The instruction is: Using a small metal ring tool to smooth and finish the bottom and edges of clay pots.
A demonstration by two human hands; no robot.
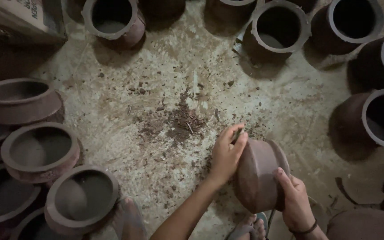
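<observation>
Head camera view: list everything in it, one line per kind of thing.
Held pot: one, brown clay, tipped on its side between both hands, lower centre-right.
Pots at left: about six, brown with grey rims, clustered upright along the left edge.
Pots at top and right: about seven, brown, ringed along the top and right edges.
Clay scraps: one dark brown pile with loose bits, centre of the floor.
Floor: pale, dusty.
Cardboard box: one, top left corner.
Left hand: on the pot's upper left side, pinching a small tool.
Right hand: gripping the pot's right edge, band at the wrist.
</observation>
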